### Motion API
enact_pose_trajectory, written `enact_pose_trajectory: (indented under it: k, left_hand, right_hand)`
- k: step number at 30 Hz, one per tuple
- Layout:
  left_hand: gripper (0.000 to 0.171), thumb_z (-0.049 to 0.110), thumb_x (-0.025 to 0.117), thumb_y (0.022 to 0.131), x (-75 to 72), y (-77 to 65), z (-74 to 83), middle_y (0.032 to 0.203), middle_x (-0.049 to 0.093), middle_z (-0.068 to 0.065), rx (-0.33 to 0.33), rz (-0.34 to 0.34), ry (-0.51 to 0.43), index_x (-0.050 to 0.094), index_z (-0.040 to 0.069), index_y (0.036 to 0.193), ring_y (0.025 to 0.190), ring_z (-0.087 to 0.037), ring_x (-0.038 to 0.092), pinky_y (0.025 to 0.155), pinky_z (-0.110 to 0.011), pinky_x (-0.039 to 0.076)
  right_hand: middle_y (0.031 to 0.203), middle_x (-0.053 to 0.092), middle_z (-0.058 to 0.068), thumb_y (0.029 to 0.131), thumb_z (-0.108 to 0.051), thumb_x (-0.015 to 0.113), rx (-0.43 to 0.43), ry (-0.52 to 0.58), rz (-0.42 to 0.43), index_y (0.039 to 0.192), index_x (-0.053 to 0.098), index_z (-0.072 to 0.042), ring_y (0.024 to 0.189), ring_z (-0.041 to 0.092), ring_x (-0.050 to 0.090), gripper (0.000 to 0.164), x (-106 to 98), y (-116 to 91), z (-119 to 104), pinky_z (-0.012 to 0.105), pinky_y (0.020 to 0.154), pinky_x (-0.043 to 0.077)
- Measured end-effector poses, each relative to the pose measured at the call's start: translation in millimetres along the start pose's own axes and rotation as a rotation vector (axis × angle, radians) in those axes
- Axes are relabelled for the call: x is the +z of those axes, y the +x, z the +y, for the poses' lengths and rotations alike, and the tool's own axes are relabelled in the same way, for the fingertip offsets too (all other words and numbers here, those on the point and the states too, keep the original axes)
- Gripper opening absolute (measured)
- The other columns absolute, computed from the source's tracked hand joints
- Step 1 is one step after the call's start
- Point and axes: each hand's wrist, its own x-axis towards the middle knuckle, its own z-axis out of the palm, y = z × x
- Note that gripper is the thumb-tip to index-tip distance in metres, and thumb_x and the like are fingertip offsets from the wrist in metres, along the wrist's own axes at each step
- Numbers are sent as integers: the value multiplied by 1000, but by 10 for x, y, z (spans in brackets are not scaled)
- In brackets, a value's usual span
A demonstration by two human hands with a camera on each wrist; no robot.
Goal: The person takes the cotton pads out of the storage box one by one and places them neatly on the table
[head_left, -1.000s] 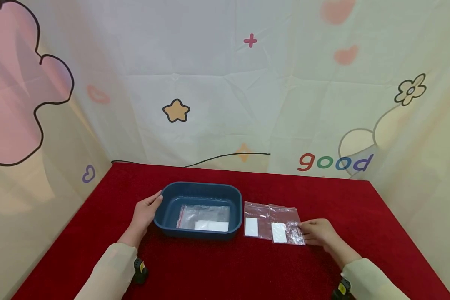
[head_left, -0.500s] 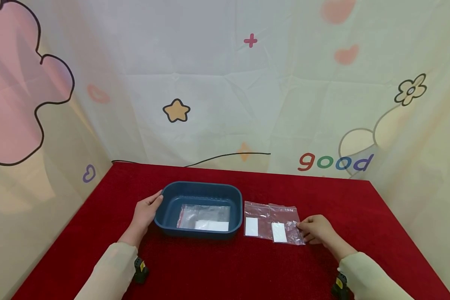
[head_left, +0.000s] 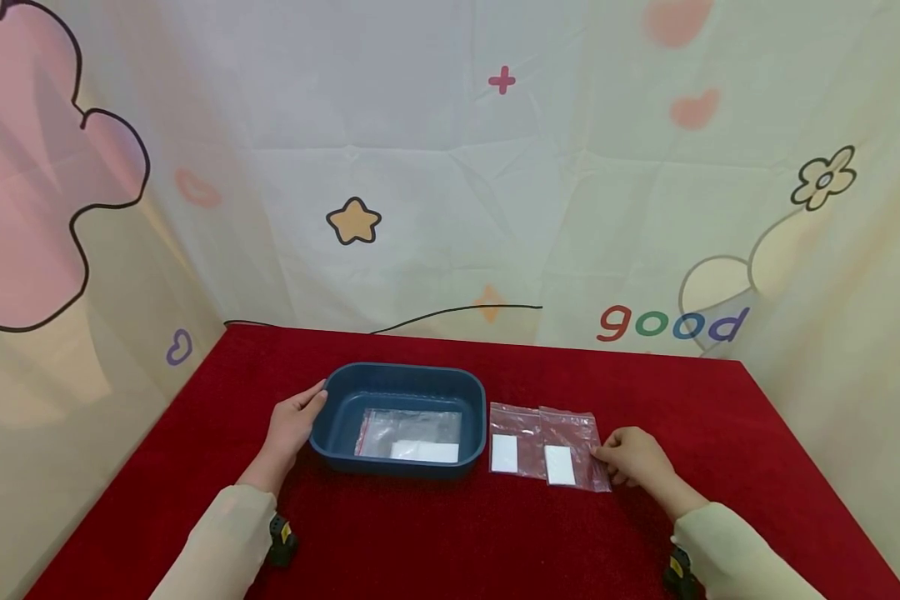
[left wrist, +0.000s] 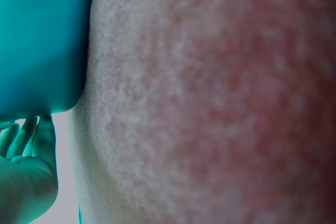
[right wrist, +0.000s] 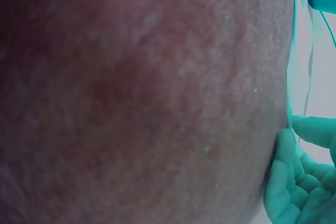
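Note:
In the head view my left hand (head_left: pixel 287 427) rests against the left side of a dark blue plastic basin (head_left: pixel 401 468), fingers fairly straight and tips at its rim. The left wrist view shows those fingers (left wrist: pixel 46 140) reaching the basin's wall. My right hand (head_left: pixel 636 458) pinches the right edge of a clear zip bag (head_left: pixel 581 429) between thumb and forefinger, the other fingers curled under. A white card (head_left: pixel 559 465) shows in that bag. Left of it lies another zip bag (head_left: pixel 528 433) with a white card (head_left: pixel 504 454), beside the basin.
Inside the basin lies a clear zip bag (head_left: pixel 412 425) with a red seal line and a white card (head_left: pixel 423 452). Everything sits on a red cloth-covered table (head_left: pixel 435 542). A printed curtain (head_left: pixel 435 208) hangs behind and along both sides.
The right hand has shifted slightly up, keeping its pinch on the bag's edge, and the bag's crumpled right part looks flatter. The left hand and basin stay in place.

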Motion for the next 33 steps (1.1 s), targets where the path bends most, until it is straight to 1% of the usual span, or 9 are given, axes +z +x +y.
enact_pose_trajectory:
  k: [7, 12, 18, 25, 28, 33]
  left_hand:
    - [49, 25, 48, 109, 5, 15, -12, 161, 41, -19, -5, -1, 2, 44, 6, 154, 153, -37, 37, 121, -52, 40]
    - [49, 25, 48, 109, 0, 28, -8, 161, 41, -19, -3, -3, -5, 44, 6, 154, 153, -36, 37, 122, -52, 40]
    - [49, 24, 48, 109, 0, 13, -3, 161, 40, -19, -3, -11, -4, 44, 6, 154, 153, -35, 35, 123, -51, 38]
    - [48, 23, 48, 109, -10, 2, 14, 161, 40, -19, 4, -16, -1, 44, 5, 154, 153, -36, 36, 122, -52, 38]
    - [48, 22, 48, 109, -14, -2, 14, 160, 41, -19, 13, -13, 0, 44, 5, 154, 152, -36, 37, 122, -52, 39]
    - [47, 21, 47, 110, -14, -3, 5, 159, 42, -19, 27, -10, 2, 44, 4, 153, 151, -36, 39, 121, -51, 41]
  right_hand:
    - [65, 66, 5, 92, -21, 73, -10, -110, 23, 73, 63, -5, 53, 13, 60, 26, 2, -8, -1, 27, 53, 51]
    - [65, 66, 5, 92, -23, 72, -24, -133, 27, 76, 65, -5, 54, 13, 60, 26, -2, 11, 27, 27, 53, 48]
    - [67, 66, 7, 96, -24, 66, -15, -79, 2, 84, 68, 0, 58, 14, 62, 27, -56, 26, 58, 28, 52, 51]
    - [75, 67, 7, 101, -24, 58, -14, -1, -3, 89, 69, 4, 67, 15, 59, 32, -208, 78, 51, 28, 55, 52]
    - [82, 70, 12, 103, -25, 56, -3, 33, -20, 95, 69, 6, 73, 17, 62, 34, -266, 96, 22, 29, 60, 55]
    - [101, 73, 24, 105, -26, 53, 1, 98, -46, 111, 67, 9, 85, 21, 66, 38, -338, 97, -107, 34, 71, 58]
